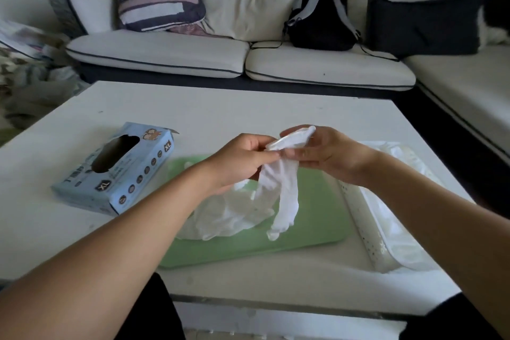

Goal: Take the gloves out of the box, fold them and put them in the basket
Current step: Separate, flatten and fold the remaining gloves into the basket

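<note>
- Both hands hold one white glove (281, 190): I see my left hand (240, 163) pinch its cuff, my right hand (328, 154) grip the rolled cuff edge.
- Its long axis hangs down from my fingertips, over the loose gloves (220, 218) on the green mat (311, 218).
- Basket (367, 232) lies under my right wrist, nearer that hand.
- Left of my fingers, the blue box (124, 171) reads "XL".

On the white low table (248, 107), I see the blue cardboard glove box (116, 171) at left, the pale green flat mat (317, 207) at centre and the white perforated plastic basket (386, 218) at right. Loose white disposable gloves (220, 215) lie on the mat. Behind the table stands a cushioned sofa (193, 55), a black backpack (320, 22) on it.
</note>
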### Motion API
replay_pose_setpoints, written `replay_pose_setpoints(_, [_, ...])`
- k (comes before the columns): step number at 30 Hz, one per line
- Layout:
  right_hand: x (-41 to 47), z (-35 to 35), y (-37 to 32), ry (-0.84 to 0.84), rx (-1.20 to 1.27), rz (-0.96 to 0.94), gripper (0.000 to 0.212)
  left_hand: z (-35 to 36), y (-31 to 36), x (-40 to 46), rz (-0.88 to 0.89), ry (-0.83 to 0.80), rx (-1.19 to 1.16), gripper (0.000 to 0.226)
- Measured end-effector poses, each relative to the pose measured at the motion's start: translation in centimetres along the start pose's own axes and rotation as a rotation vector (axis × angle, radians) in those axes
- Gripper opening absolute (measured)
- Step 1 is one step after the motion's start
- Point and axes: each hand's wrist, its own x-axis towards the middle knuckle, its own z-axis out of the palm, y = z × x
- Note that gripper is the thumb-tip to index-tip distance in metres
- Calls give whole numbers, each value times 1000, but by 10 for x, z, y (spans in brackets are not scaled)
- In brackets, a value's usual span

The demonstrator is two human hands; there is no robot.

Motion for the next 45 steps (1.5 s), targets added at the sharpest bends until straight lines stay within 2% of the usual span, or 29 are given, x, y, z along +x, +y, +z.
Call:
replay_pose_setpoints(2, [-8,-7,-1,-74,44,43,37,1,3,1,-108,-103,-49,23])
replay_pose_setpoints(4, [-10,-13,1,-62,25,88,28,-1,2,2,-210,-207,-29,20])
replay_pose_setpoints(6, [-7,-18,5,4,-71,142,28,-1,0,5,-277,-256,12,19])
replay_pose_setpoints(8, [1,-23,12,122,-197,127,37,3,0,10,-271,-205,39,18])
replay_pose_setpoints(10, [8,-27,13,263,-248,22,35,9,-1,22,-138,-36,27,17])
replay_pose_setpoints(13, [15,-32,-4,487,-280,-304,13,6,2,46,253,282,155,28])
replay_pose_setpoints(15, [13,-32,-21,553,-351,-507,6,4,8,53,456,369,252,36])
replay_pose_setpoints(17, [10,-34,-23,547,-446,-583,7,3,5,54,527,352,334,37])
replay_pose_setpoints(19, [8,-35,-7,496,-613,-522,9,5,-8,53,442,280,431,38])
replay_pose_setpoints(21, [5,-36,17,384,-823,-344,9,10,-29,50,292,149,590,38])
replay_pose_setpoints(25, [-5,-25,54,-30,-1194,-18,13,25,-70,36,62,-223,958,26])
replay_pose_setpoints(28, [-10,-12,67,-325,-1315,129,13,33,-76,24,40,-314,1039,28])
replay_pose_setpoints(31, [-16,-6,61,-427,-1286,273,25,33,-66,16,-6,-388,1013,35])
replay_pose_setpoints(33, [-18,-3,55,-427,-1237,338,34,25,-57,12,26,-305,1011,42])
replay_pose_setpoints(35, [-14,1,51,-317,-1201,271,37,11,-51,13,75,-126,1033,50])
replay_pose_setpoints(36, [-9,1,52,-234,-1178,202,32,3,-49,15,39,-40,1078,61])
replay_pose_setpoints(38, [3,2,56,-91,-1159,109,24,-14,-48,15,-189,51,1210,94])
replay_pose_setpoints(40, [13,1,63,-40,-1206,155,39,-21,-57,12,-428,3,1293,117])
replay_pose_setpoints(42, [20,2,72,-27,-1249,232,59,-22,-70,9,-518,-77,1272,120])
replay_pose_setpoints(45, [30,0,79,-20,-1187,261,88,-23,-81,8,-487,-46,1188,95])
